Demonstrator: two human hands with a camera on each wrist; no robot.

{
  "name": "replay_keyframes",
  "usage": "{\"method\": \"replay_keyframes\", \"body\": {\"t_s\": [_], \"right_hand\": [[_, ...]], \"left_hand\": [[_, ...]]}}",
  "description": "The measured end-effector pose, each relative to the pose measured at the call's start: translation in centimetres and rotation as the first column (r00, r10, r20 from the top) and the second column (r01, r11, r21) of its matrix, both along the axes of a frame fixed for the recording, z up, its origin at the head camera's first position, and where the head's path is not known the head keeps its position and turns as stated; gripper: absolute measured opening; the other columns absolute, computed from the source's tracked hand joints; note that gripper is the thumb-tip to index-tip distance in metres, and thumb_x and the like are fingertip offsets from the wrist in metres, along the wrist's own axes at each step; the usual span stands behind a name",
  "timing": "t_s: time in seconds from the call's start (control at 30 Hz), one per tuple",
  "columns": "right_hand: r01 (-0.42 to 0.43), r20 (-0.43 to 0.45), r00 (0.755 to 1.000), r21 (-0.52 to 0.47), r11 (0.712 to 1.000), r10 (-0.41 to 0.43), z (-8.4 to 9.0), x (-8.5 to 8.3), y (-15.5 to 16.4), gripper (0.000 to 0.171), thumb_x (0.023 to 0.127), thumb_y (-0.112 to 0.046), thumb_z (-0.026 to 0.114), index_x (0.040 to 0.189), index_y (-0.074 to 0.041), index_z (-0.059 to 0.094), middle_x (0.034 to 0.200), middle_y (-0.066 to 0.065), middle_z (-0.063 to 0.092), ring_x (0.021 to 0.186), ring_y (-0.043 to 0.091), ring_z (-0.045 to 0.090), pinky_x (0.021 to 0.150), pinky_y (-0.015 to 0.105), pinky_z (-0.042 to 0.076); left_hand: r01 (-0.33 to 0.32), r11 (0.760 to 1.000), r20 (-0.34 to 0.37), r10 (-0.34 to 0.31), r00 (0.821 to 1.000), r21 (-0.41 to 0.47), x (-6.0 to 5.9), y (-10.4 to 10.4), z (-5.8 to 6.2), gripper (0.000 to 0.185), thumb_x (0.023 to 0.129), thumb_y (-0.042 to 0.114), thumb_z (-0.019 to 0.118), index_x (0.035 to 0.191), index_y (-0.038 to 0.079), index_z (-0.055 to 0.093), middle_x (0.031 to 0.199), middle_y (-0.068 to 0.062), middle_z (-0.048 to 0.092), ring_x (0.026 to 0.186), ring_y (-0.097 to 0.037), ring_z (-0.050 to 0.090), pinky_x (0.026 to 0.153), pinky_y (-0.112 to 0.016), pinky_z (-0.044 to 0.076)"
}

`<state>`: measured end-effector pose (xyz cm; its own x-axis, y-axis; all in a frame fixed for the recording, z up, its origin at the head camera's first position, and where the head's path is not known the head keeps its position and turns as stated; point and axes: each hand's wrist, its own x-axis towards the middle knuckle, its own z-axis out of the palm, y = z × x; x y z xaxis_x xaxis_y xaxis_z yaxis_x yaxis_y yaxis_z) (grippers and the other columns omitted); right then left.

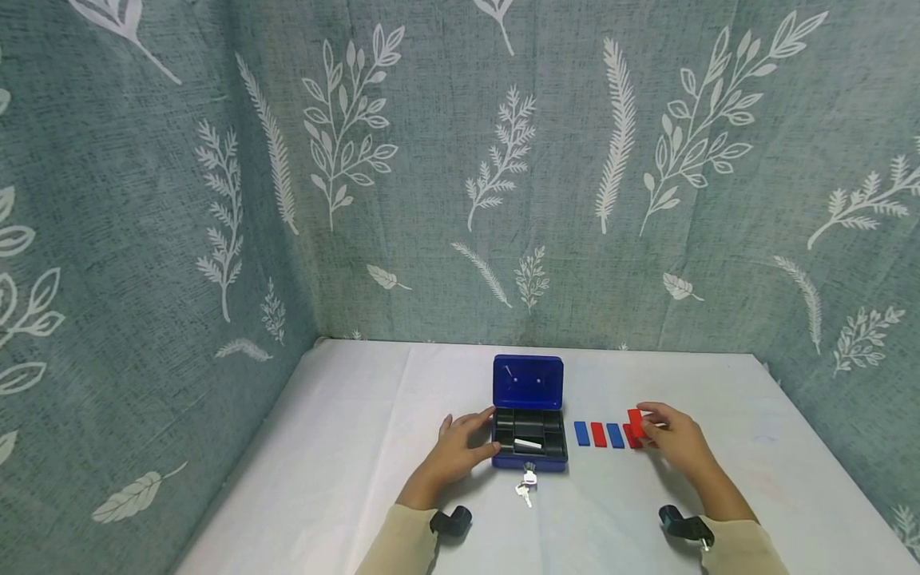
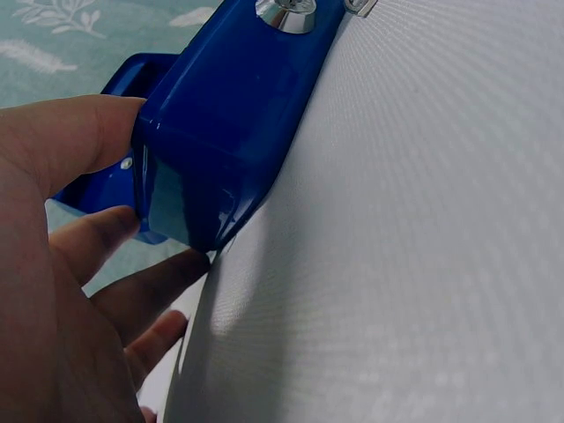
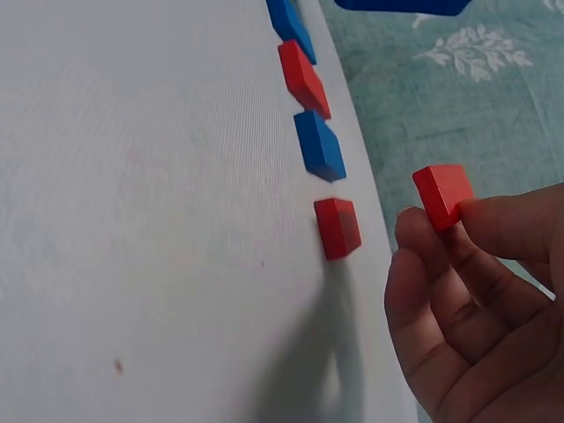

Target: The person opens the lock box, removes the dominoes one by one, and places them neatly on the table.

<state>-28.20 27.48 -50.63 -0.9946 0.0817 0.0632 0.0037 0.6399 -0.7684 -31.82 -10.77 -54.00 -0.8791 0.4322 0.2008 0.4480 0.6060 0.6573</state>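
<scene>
A small blue cash box (image 1: 529, 457) stands open on the white table, its lid (image 1: 528, 382) upright and a white piece (image 1: 528, 442) lying in its black tray. My left hand (image 1: 483, 433) grips the box's left end, thumb at the front; the left wrist view shows my fingers (image 2: 106, 231) wrapped around the box corner (image 2: 229, 115). To the right of the box, my right hand (image 1: 647, 423) pinches a red block (image 1: 636, 419) (image 3: 443, 194) just above a row of flat blocks: blue (image 1: 581, 434), red (image 1: 599, 434), blue (image 1: 615, 435), red (image 3: 337, 227).
A bunch of keys (image 1: 527, 483) hangs from the lock (image 2: 291, 13) at the box's front. The table (image 1: 359, 447) is draped in white cloth and walled by leaf-patterned curtains at the back and both sides.
</scene>
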Motion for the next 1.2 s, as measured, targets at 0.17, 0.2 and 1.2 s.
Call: {"method": "replay_keyframes", "body": {"t_s": [0.17,0.2,1.2], "right_hand": [[0.014,0.017,1.000,0.010,1.000,-0.014,-0.2,-0.1,0.5,0.036,0.096,-0.003,0.056,0.131,0.004,0.052,0.113,0.028,0.060,0.088,0.030,0.064,0.074,0.039,0.058],[0.017,0.020,1.000,0.015,1.000,-0.017,-0.3,-0.1,0.6,0.036,0.096,-0.003,0.056,0.131,0.004,0.052,0.113,0.027,0.060,0.088,0.029,0.064,0.074,0.039,0.057],[0.101,0.165,0.979,0.131,0.986,-0.122,-0.8,-0.3,1.7,0.037,0.097,-0.008,0.055,0.132,0.003,0.052,0.115,0.027,0.058,0.103,0.039,0.056,0.087,0.053,0.050]], "left_hand": [[-0.004,1.000,0.001,0.004,1.000,0.004,0.0,0.1,0.0,0.064,0.090,0.042,0.061,0.146,0.016,0.047,0.133,-0.006,0.059,0.132,-0.028,0.043,0.113,-0.059,0.004],[-0.004,1.000,0.000,0.004,1.000,0.003,0.0,0.1,0.0,0.064,0.089,0.041,0.061,0.146,0.016,0.047,0.133,-0.005,0.059,0.132,-0.028,0.043,0.113,-0.059,0.004],[-0.001,1.000,-0.005,0.001,1.000,-0.008,-0.2,0.0,-0.2,0.064,0.090,0.042,0.060,0.147,0.017,0.046,0.133,-0.005,0.059,0.132,-0.028,0.043,0.113,-0.059,0.003]]}}
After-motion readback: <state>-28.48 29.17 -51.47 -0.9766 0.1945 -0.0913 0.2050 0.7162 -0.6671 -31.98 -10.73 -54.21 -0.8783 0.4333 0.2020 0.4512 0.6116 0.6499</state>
